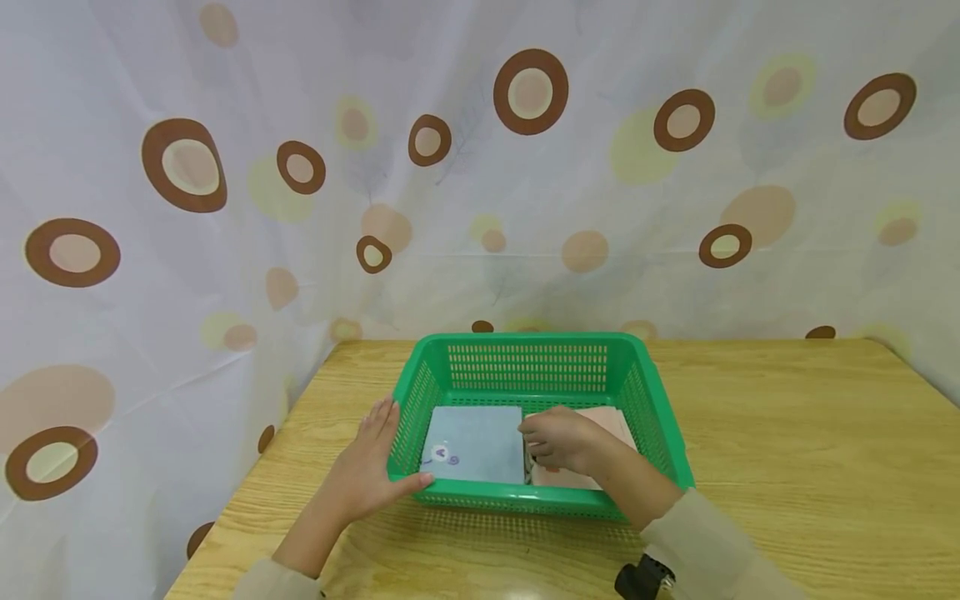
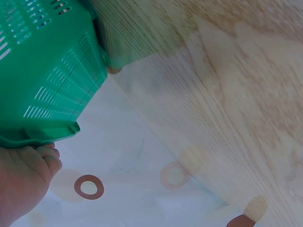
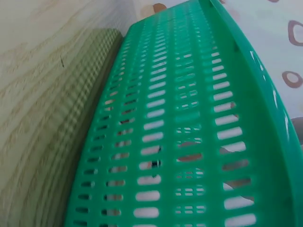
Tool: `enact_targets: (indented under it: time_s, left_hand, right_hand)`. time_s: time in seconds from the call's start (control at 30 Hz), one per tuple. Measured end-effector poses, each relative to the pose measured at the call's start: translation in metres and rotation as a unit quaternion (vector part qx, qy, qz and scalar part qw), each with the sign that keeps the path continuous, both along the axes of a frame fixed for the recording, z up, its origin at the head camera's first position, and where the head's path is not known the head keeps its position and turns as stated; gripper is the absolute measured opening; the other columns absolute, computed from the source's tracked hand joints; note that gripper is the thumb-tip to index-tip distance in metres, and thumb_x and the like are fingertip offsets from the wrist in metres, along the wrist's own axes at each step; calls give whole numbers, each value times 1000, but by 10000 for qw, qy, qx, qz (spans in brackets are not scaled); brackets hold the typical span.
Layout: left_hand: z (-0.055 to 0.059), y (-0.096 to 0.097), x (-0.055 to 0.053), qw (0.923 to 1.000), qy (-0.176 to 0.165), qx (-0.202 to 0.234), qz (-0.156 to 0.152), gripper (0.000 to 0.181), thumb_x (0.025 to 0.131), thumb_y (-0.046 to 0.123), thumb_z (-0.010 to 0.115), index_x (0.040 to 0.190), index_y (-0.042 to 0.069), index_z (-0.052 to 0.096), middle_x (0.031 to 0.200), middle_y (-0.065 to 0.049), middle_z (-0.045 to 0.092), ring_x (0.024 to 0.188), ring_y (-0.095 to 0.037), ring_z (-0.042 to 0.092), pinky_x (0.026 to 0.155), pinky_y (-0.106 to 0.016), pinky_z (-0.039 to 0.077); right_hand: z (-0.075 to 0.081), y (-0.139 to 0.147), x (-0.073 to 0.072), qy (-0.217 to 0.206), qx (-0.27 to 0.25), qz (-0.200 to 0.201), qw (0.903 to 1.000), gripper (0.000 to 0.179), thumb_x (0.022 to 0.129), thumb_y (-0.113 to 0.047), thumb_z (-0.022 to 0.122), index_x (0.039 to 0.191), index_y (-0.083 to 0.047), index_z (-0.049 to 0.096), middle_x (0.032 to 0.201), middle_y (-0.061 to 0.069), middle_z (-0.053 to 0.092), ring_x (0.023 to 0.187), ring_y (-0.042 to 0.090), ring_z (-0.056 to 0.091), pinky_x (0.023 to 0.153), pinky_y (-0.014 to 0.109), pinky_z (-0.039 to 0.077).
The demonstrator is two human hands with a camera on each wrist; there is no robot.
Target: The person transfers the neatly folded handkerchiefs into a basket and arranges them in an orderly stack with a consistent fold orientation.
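Note:
A green plastic basket (image 1: pixel 525 493) with slotted walls stands on the table. Inside, a folded light-blue cloth (image 1: pixel 480 437) with a small purple motif lies on the left, and a folded pale-pink cloth (image 1: pixel 611 421) on the right. My left hand (image 1: pixel 367 471) rests at the basket's front left corner, fingers straight along the side rim and thumb over the front rim. Over the pink cloth's left edge, beside the blue one, is my right hand (image 1: pixel 566 440) with bent fingers. Its fingertips are hidden, so I cannot tell whether they pinch anything. The right wrist view shows the basket's slotted wall (image 3: pixel 156 123).
The wooden table (image 1: pixel 787 450) extends to both sides of the basket. A white curtain (image 1: pixel 465 183) with brown rings and pale spots hangs behind and along the left. A black device (image 1: pixel 643 577) is at the right sleeve.

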State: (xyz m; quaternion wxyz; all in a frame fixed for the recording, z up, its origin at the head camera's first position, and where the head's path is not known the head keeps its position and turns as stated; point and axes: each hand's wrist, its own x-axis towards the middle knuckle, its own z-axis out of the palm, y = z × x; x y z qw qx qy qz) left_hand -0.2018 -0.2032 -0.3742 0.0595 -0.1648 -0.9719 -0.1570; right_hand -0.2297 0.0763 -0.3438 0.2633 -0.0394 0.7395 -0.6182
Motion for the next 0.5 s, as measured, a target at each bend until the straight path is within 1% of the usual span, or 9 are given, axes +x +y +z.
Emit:
enact_targets:
  time_s: [0.07, 0.1, 0.13, 0.17, 0.23, 0.33, 0.43, 0.5]
  left_hand:
    - [0, 0, 0, 10000, -15, 18, -5, 104, 78, 60, 58, 146, -5, 14, 155, -17, 8, 144, -35, 10, 116, -48, 17]
    - [0, 0, 0, 10000, -34, 25, -3, 104, 78, 60, 58, 146, -5, 14, 156, -17, 8, 144, -34, 9, 116, -48, 17]
    - [0, 0, 0, 10000, -55, 29, -2, 104, 78, 61, 58, 146, -5, 14, 156, -17, 7, 144, -34, 9, 116, -48, 17]
    - [0, 0, 0, 10000, -64, 37, -6, 104, 78, 61, 58, 146, -5, 14, 156, -17, 8, 144, -34, 8, 116, -49, 17]
    - [0, 0, 0, 10000, -66, 40, -5, 104, 78, 60, 58, 146, -5, 14, 156, -17, 8, 144, -34, 9, 115, -49, 18]
    - [1, 0, 0, 10000, -35, 60, 17, 103, 78, 59, 59, 146, -5, 14, 156, -16, 8, 144, -34, 9, 115, -49, 18]
    - [1, 0, 0, 9999, 16, 93, 45, 103, 78, 58, 60, 146, -5, 15, 156, -16, 8, 144, -34, 10, 115, -49, 18]
    - [0, 0, 1, 9999, 41, 109, 48, 103, 78, 58, 60, 146, -5, 16, 156, -17, 9, 144, -34, 10, 115, -49, 19]
  right_hand:
    - [3, 7, 1, 72, -76, -63, 9999, 29, 97, -11, 41, 107, 14, 50, 99, 32, 54, 78, 35, 56, 77, 30, 48]
    - [4, 10, 2, 111, -128, -90, 9998, 39, 97, -12, 40, 124, 16, 42, 118, 34, 50, 97, 40, 57, 89, 35, 50]
    - [6, 14, 3, 159, -177, -125, 9996, 48, 98, -12, 39, 136, 15, 30, 134, 34, 40, 114, 42, 52, 98, 40, 47]
    - [7, 18, 4, 206, -203, -149, 9995, 50, 99, -13, 39, 138, 15, 26, 138, 33, 37, 123, 42, 46, 101, 43, 44]
    - [9, 26, 3, 284, -295, -244, 9989, 51, 99, -14, 37, 140, 14, 24, 137, 32, 40, 117, 37, 52, 99, 41, 46]
    - [9, 39, 2, 484, -367, -240, 9979, 51, 100, -15, 36, 141, 13, 23, 137, 32, 40, 107, 26, 60, 95, 37, 50]
    - [6, 53, 1, 586, -490, -266, 9967, 51, 101, -15, 36, 141, 13, 22, 136, 33, 40, 98, 14, 63, 89, 32, 53]
    - [3, 63, 1, 590, -570, -325, 9961, 52, 101, -16, 36, 141, 13, 22, 135, 32, 43, 93, 8, 63, 87, 29, 53]
